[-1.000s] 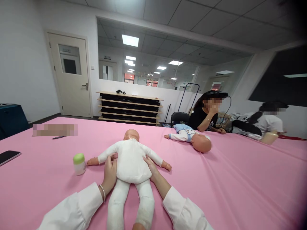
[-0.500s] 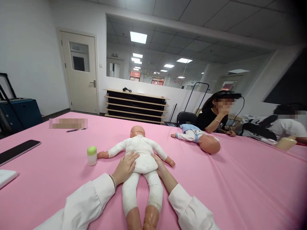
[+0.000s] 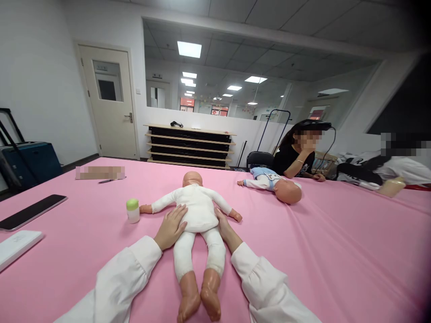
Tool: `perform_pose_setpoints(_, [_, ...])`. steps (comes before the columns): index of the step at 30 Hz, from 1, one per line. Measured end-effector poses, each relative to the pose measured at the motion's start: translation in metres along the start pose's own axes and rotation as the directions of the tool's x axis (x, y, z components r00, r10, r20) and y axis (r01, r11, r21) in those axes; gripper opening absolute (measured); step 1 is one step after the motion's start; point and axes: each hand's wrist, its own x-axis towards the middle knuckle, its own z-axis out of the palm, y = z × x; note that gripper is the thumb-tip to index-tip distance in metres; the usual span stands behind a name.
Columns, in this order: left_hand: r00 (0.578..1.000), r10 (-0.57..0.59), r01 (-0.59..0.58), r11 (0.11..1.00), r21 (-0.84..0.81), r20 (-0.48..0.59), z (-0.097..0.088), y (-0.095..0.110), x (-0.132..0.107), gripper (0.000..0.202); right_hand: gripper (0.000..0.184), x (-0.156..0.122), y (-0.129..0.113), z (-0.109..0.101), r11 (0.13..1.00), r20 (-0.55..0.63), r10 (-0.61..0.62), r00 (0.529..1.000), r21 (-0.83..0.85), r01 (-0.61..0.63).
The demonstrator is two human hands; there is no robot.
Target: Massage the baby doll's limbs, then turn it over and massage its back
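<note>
A baby manikin [image 3: 198,211] in a white bodysuit lies on its back on the pink-covered table [image 3: 319,260], its bare rubber feet toward me. My left hand [image 3: 170,228] rests flat against the manikin's side at the waist, fingers spread on the cloth. My right hand [image 3: 224,226] sits at the opposite hip, its fingertips touching the body. Both of my sleeves are white. Left of the manikin's arm stands a small bottle with a green cap [image 3: 132,211].
A second manikin [image 3: 269,184] in blue and white lies further right, near a seated person [image 3: 296,157]. Another person [image 3: 397,168] leans at the far right beside a cream bottle [image 3: 391,186]. A dark phone [image 3: 32,211] and a white box [image 3: 16,248] lie on the left.
The view has tilted down and levelled, bringing the manikin's feet into sight. My left hand has moved from the manikin's belly toward its near side. My right hand stays at the hip.
</note>
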Motion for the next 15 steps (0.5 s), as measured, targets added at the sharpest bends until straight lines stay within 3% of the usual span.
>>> perform_pose_setpoints(3, [0.980,-0.178,0.171,0.981,-0.086,-0.084,0.009,0.001,-0.009,0.054,0.047,-0.010,-0.005,0.002,0.993,0.093,0.090,0.992,0.072,-0.096])
perform_pose_setpoints(7, [0.959,-0.277,0.262,0.944,-0.200,-0.050,0.028,0.004,-0.011,0.058,0.050,-0.012,-0.002,0.005,0.999,-0.041,0.031,0.999,-0.026,-0.032])
perform_pose_setpoints(10, [0.957,-0.286,0.277,0.952,-0.128,-0.054,0.028,0.005,-0.008,0.053,0.045,-0.008,0.004,0.006,0.992,-0.133,-0.028,0.991,-0.127,0.011])
perform_pose_setpoints(13, [0.919,-0.292,0.307,0.952,0.014,-0.264,0.009,0.003,-0.005,0.050,0.041,-0.008,0.007,0.004,0.987,-0.265,-0.127,0.956,-0.133,0.095])
perform_pose_setpoints(15, [0.837,-0.258,0.342,0.935,0.092,-0.482,-0.009,-0.002,-0.004,0.051,0.041,-0.012,0.004,0.003,0.966,-0.430,-0.258,0.865,-0.132,0.222])
